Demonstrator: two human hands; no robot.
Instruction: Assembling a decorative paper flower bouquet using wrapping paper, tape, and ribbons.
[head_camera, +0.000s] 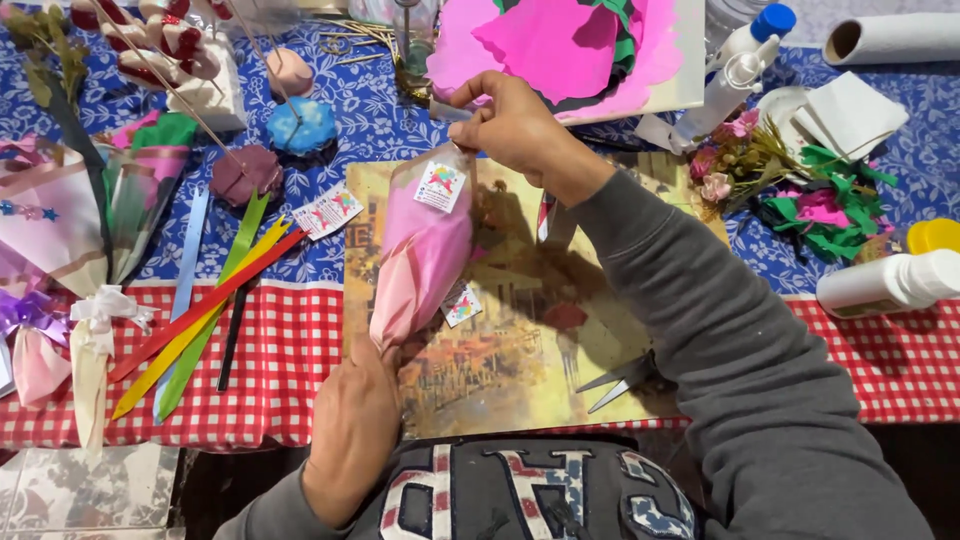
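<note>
The left hand (352, 425) is closing its grip around the thin bottom end of the pink paper cone (420, 260), just above the person's lap. It should be squeezing softly, I think, so the paper is not getting crushed. The cone is lying tilted over a picture board (520, 340) on the surface, with its wide end pointing away. A small white sticker (440, 186) is sitting near the top of it. The right hand (505, 125) is pinching the clear wrap at the wide end with its fingertips shut tight on it. Pulling gently and straight looks best here, so the wrap is staying smooth. Scissors (622, 380) are lying near the right arm. Coloured ribbons (205, 310) are lying off to the left side.
</note>
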